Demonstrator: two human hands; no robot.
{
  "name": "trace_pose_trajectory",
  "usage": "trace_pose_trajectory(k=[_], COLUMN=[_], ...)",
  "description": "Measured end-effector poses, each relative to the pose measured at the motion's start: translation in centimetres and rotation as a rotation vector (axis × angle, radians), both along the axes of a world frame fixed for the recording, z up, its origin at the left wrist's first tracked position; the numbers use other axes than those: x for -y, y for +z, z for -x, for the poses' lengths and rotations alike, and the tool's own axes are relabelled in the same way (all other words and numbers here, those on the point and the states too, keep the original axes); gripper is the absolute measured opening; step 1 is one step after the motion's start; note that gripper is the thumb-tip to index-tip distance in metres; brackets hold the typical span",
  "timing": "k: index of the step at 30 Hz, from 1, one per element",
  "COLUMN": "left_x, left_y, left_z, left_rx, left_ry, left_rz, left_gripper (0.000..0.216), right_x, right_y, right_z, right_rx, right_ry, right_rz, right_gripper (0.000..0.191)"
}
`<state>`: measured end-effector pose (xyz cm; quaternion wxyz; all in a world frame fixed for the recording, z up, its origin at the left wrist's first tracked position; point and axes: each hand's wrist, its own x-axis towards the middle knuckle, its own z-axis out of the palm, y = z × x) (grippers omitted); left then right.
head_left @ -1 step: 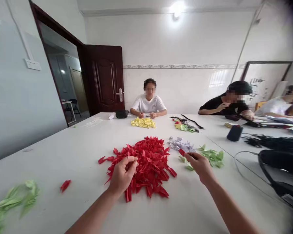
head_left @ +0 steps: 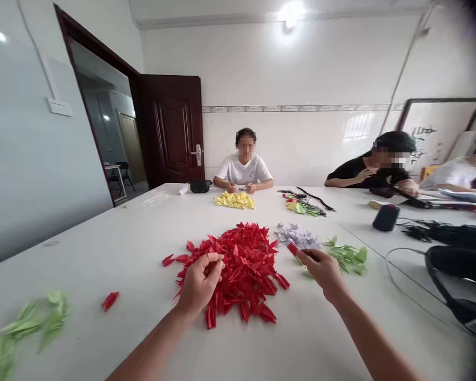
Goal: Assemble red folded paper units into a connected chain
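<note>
The right hand [head_left: 323, 270] keeps its grip pressed on a small red piece [head_left: 292, 248], held above the middle of the table [head_left: 103, 248]. The left hand [head_left: 201, 283] has thumb and forefinger drawn close together over the left part of the red heap [head_left: 241, 264]; I cannot tell whether they pinch anything. Just beyond the right hand lie lilac pieces [head_left: 295, 235], with green pieces [head_left: 351, 257] beside them. A loose red piece [head_left: 110, 301] sits apart from the heap, toward the left edge; a blurred green bunch [head_left: 53, 315] lies toward the near left corner. Near the far edge, a yellow pile [head_left: 235, 200] lies before a person in a white shirt [head_left: 244, 170]. Toward the right edge stands a dark spool [head_left: 386, 218], near black strands [head_left: 440, 231].
</note>
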<state>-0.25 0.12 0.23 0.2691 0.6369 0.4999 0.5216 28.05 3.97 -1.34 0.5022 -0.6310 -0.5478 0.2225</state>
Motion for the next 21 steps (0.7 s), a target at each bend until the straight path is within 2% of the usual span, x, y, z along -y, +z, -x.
trace_pose_trajectory(k=[3, 6, 10, 13, 17, 20, 21], left_x=[-0.5, -1.2, -1.1, 0.4, 3.0, 4.0, 4.1], left_y=[0.6, 1.2, 2.1, 3.0, 3.5, 2.6, 2.0], left_z=[1.1, 3.1, 8.2, 13.0, 17.2, 18.7, 19.0], left_rx=[0.019, 0.036, -0.162, -0.279, -0.431, -0.518, -0.628], left_ry=[0.089, 0.228, 0.512, 0.695, 0.737, 0.69, 0.662], left_rz=[-0.038, -0.075, -0.012, 0.069, 0.222, 0.294, 0.32], left_gripper=[0.025, 0.025, 0.029, 0.034, 0.028, 0.02, 0.02], right_x=[0.2, 0.4, 0.4, 0.2, 0.6, 1.3, 1.5], right_y=[-0.1, -0.8, -1.6, -1.5, -0.7, 0.0, 0.2], right_z=[2.4, 3.4, 3.1, 2.9, 3.3, 4.3, 4.7], right_rx=[0.108, 0.25, 0.337, 0.35, 0.309, 0.234, 0.225], right_ry=[0.117, 0.149, 0.224, 0.223, 0.161, 0.173, 0.203], right_rz=[-0.025, -0.029, 0.052, 0.089, 0.028, -0.084, -0.105], right_gripper=[0.035, 0.037, 0.039, 0.039, 0.038, 0.04, 0.039])
